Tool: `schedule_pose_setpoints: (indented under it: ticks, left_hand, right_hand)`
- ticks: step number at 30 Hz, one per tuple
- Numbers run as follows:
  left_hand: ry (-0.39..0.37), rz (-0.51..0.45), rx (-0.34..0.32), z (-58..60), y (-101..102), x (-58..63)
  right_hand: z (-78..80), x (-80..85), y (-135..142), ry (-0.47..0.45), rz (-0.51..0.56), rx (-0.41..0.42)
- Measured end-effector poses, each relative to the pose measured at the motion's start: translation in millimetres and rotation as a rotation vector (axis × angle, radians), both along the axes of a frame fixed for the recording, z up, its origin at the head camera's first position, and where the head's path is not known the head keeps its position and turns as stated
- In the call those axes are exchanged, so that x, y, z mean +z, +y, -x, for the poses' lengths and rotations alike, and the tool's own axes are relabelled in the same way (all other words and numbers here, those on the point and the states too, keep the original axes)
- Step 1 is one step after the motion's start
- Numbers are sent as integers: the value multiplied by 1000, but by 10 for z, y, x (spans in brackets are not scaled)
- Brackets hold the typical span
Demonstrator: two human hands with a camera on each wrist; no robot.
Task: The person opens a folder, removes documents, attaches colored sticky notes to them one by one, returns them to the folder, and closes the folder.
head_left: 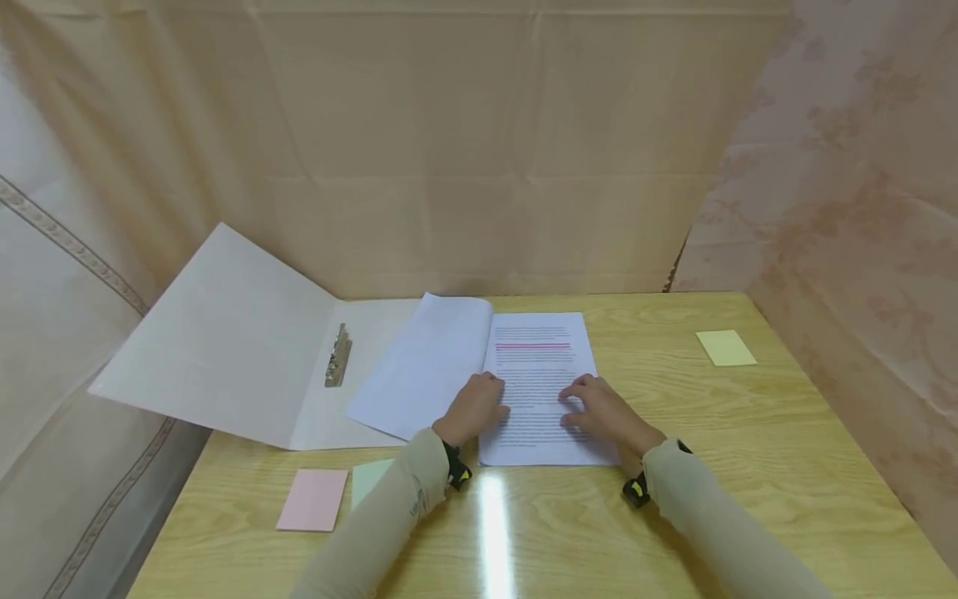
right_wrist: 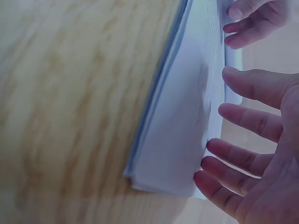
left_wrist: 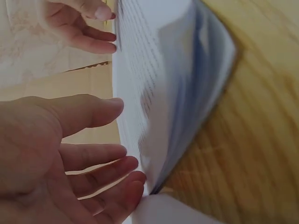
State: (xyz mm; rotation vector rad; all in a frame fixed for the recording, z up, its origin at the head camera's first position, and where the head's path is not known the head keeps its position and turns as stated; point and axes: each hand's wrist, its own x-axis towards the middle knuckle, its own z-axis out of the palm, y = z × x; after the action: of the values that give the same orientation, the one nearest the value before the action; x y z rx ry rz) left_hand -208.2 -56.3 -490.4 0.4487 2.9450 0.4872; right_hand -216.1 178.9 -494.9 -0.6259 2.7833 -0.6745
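Note:
A stack of printed pages (head_left: 535, 358) lies on the table, its top sheet showing lines of text and a pink highlighted line near the top. To its left, turned-over sheets (head_left: 441, 358) lie blank side up, overlapping an open white binder (head_left: 224, 341). My left hand (head_left: 473, 408) rests at the left side of the printed page, near the fold, fingers relaxed. Over the page's right part is my right hand (head_left: 602, 413), its fingertips on the paper and its fingers loosely bent. In the right wrist view, the layered edge of the stack (right_wrist: 161, 135) shows below the spread fingers (right_wrist: 243, 121).
The binder's metal clip (head_left: 338, 356) stands on its spine side. A pink sticky pad (head_left: 313, 500) and a green one (head_left: 369, 477), partly behind the left sleeve, lie front left. A yellow pad (head_left: 726, 348) sits at the back right. Curtains hang behind the table (head_left: 786, 466).

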Motion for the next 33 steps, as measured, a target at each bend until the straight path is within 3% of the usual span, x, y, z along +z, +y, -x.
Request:
schedule_pose_setpoints:
  ticks: [7,13,20,29,33]
  left_hand:
    - [17,86,-4,14,44,-43]
    - [37,129,6,-27,45,-56]
    - [26,106,0,-39,29,-43]
    - [2,-7,21,-25,11,-68]
    - [-1,-10,24,-28,3,-45]
  right_hand:
    - [18,-27,33,-15,6,-27]
    - [76,-7,57,24,44,-33]
    - [166,20,164,1,64,-81]
    - [269,172,373,-18,54,-130]
    - [341,221,482,20,69,-138]
